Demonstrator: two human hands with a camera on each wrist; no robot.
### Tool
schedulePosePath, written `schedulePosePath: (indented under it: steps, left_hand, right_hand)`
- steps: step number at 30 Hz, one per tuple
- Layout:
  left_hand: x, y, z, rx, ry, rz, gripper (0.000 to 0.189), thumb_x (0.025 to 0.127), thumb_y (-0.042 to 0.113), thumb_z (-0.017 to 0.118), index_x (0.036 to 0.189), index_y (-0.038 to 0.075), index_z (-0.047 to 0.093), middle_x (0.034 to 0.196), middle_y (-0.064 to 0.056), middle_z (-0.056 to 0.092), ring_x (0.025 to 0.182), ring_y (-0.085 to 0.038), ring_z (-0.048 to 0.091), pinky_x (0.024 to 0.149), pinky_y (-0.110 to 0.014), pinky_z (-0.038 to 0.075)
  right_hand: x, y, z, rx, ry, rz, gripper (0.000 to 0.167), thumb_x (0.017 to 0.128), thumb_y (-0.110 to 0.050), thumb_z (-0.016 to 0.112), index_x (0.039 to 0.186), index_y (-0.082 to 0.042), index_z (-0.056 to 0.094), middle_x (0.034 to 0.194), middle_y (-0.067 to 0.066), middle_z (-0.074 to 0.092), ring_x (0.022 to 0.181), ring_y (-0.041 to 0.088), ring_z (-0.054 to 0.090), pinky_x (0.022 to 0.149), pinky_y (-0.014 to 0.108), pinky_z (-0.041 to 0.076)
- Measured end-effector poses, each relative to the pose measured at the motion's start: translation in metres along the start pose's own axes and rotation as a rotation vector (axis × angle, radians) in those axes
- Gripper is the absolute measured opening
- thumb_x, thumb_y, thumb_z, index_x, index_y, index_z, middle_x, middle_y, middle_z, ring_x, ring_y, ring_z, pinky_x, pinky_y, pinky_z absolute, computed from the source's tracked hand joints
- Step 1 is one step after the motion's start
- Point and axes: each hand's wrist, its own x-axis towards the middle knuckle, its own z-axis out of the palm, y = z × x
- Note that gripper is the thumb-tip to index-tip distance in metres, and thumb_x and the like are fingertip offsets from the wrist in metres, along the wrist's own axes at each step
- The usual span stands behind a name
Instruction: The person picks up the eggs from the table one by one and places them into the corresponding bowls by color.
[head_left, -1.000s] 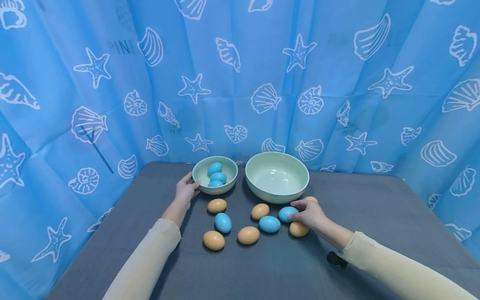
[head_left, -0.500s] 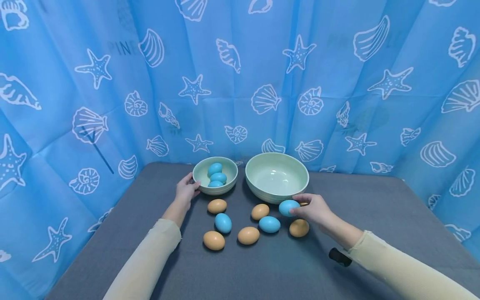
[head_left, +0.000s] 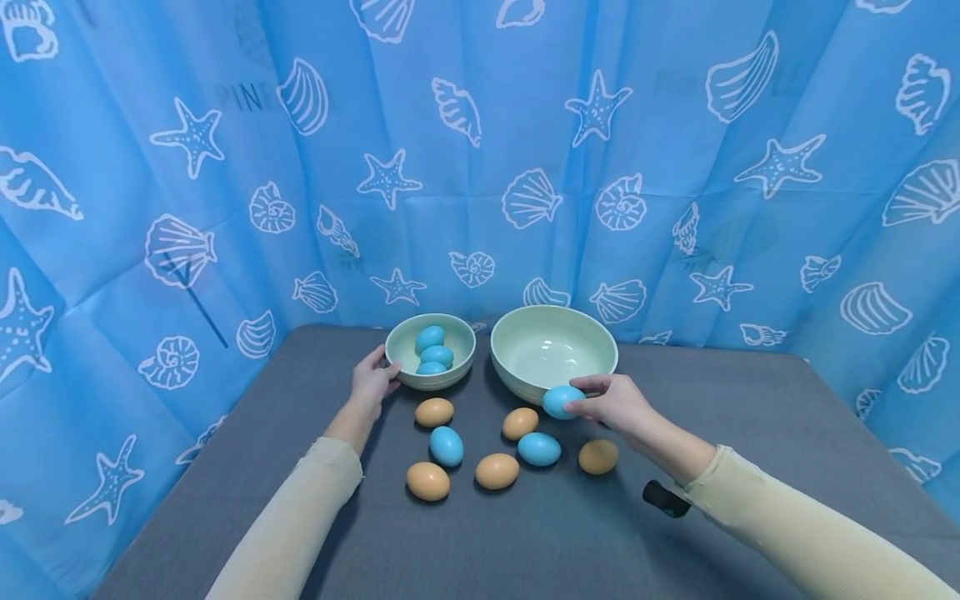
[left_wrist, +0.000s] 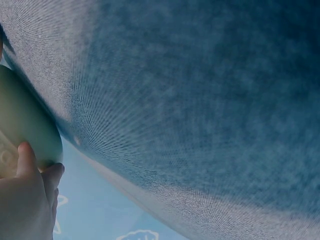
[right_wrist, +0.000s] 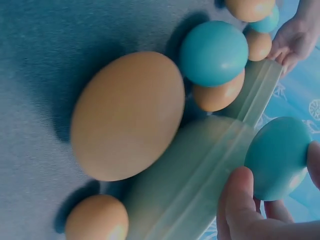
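Note:
In the head view my left hand [head_left: 371, 379] holds the left side of a small pale green bowl [head_left: 442, 380]. Three blue eggs [head_left: 436, 355] show inside that bowl. My right hand [head_left: 618, 406] pinches another blue egg [head_left: 562, 402] between thumb and fingers. This egg is held up in front of the near wall of a larger green bowl [head_left: 547, 350], whose visible inside holds nothing. The right wrist view shows the gripped blue egg [right_wrist: 279, 159] beside the large bowl's wall [right_wrist: 185, 187]. In the left wrist view, fingers and thumb lie against the small bowl [left_wrist: 27, 120].
On the grey tablecloth [head_left: 450, 550] lie loose blue eggs [head_left: 539, 449] and several tan eggs [head_left: 497, 472] in front of the bowls. One tan egg [right_wrist: 97, 220], seen in the right wrist view, is hidden behind my right hand from above. A blue shell-patterned curtain [head_left: 480, 167] hangs behind.
My right hand has taken hold of the blue egg, lifted it off the table and moved it left and away towards the large bowl. My left hand has stayed at the small bowl.

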Motion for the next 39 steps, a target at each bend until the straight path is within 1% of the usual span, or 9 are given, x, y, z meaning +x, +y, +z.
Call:
schedulePosePath:
  steps: [4, 9, 14, 18, 20, 26, 31, 35, 39]
  left_hand:
    - [0.000, 0.000, 0.000, 0.000, 0.000, 0.001, 0.059, 0.101, 0.003, 0.049, 0.155, 0.009, 0.023, 0.159, -0.012, 0.021, 0.142, -0.026, 0.029, 0.104, -0.037, 0.045]
    - [-0.001, 0.001, 0.000, -0.003, -0.002, 0.002, 0.059, 0.101, 0.003, 0.049, 0.155, 0.009, 0.023, 0.159, -0.012, 0.021, 0.141, -0.026, 0.030, 0.104, -0.038, 0.045]
    - [-0.001, 0.002, 0.000, -0.003, -0.005, -0.007, 0.059, 0.102, 0.003, 0.048, 0.155, 0.009, 0.022, 0.159, -0.012, 0.020, 0.142, -0.026, 0.029, 0.104, -0.038, 0.045]
    - [-0.002, 0.003, -0.001, -0.004, 0.001, -0.007, 0.059, 0.102, 0.003, 0.048, 0.155, 0.009, 0.023, 0.159, -0.012, 0.021, 0.141, -0.025, 0.030, 0.104, -0.038, 0.045]
    - [-0.002, 0.003, 0.000, -0.005, 0.002, -0.006, 0.059, 0.102, 0.003, 0.048, 0.155, 0.009, 0.023, 0.159, -0.012, 0.022, 0.141, -0.026, 0.031, 0.104, -0.038, 0.045]
    - [-0.002, 0.001, 0.000, -0.003, 0.001, -0.003, 0.059, 0.102, 0.003, 0.049, 0.155, 0.009, 0.023, 0.159, -0.012, 0.021, 0.141, -0.026, 0.031, 0.104, -0.038, 0.045]
    - [-0.002, 0.001, -0.001, -0.004, -0.003, 0.000, 0.060, 0.102, 0.004, 0.049, 0.155, 0.009, 0.022, 0.159, -0.012, 0.021, 0.141, -0.026, 0.031, 0.104, -0.038, 0.045]
    - [-0.002, 0.001, -0.001, -0.008, -0.002, 0.005, 0.059, 0.102, 0.003, 0.049, 0.155, 0.009, 0.023, 0.159, -0.012, 0.021, 0.141, -0.026, 0.031, 0.104, -0.038, 0.045]
    - [-0.001, 0.000, -0.001, -0.012, -0.006, 0.006, 0.060, 0.101, 0.003, 0.049, 0.155, 0.009, 0.023, 0.159, -0.012, 0.021, 0.141, -0.026, 0.031, 0.103, -0.038, 0.045]
  right_hand:
    - [0.004, -0.006, 0.003, 0.014, -0.013, 0.005, 0.052, 0.089, -0.014, 0.072, 0.132, 0.008, 0.054, 0.131, 0.027, 0.054, 0.104, 0.033, 0.064, 0.096, 0.052, 0.049]
    - [0.010, -0.014, 0.008, 0.055, -0.026, -0.011, 0.051, 0.090, -0.013, 0.070, 0.133, 0.009, 0.052, 0.135, 0.027, 0.050, 0.110, 0.033, 0.060, 0.096, 0.046, 0.050]
    - [0.016, -0.024, 0.011, 0.063, -0.048, -0.011, 0.051, 0.091, -0.014, 0.069, 0.134, 0.008, 0.052, 0.135, 0.026, 0.051, 0.112, 0.034, 0.058, 0.098, 0.047, 0.048]
    - [0.021, -0.031, 0.015, 0.109, -0.077, -0.014, 0.051, 0.092, -0.013, 0.068, 0.135, 0.008, 0.051, 0.134, 0.025, 0.051, 0.113, 0.033, 0.057, 0.097, 0.044, 0.050]
    - [0.024, -0.034, 0.017, 0.128, -0.078, -0.011, 0.050, 0.092, -0.012, 0.069, 0.134, 0.007, 0.052, 0.135, 0.024, 0.051, 0.112, 0.031, 0.058, 0.096, 0.042, 0.051]
    - [0.032, -0.044, 0.027, 0.117, -0.085, -0.010, 0.048, 0.091, -0.013, 0.069, 0.134, 0.003, 0.055, 0.138, 0.022, 0.049, 0.108, 0.032, 0.062, 0.095, 0.040, 0.051]
    - [0.042, -0.053, 0.035, 0.144, -0.120, -0.026, 0.048, 0.092, -0.011, 0.067, 0.135, 0.004, 0.052, 0.138, 0.022, 0.049, 0.114, 0.035, 0.059, 0.098, 0.041, 0.049]
    - [0.052, -0.059, 0.043, 0.182, -0.141, -0.027, 0.049, 0.092, -0.009, 0.067, 0.137, 0.003, 0.051, 0.137, 0.021, 0.050, 0.118, 0.035, 0.056, 0.100, 0.040, 0.048]
    - [0.062, -0.064, 0.048, 0.187, -0.151, -0.041, 0.049, 0.092, -0.007, 0.067, 0.137, 0.003, 0.051, 0.138, 0.021, 0.050, 0.119, 0.034, 0.055, 0.100, 0.038, 0.048]
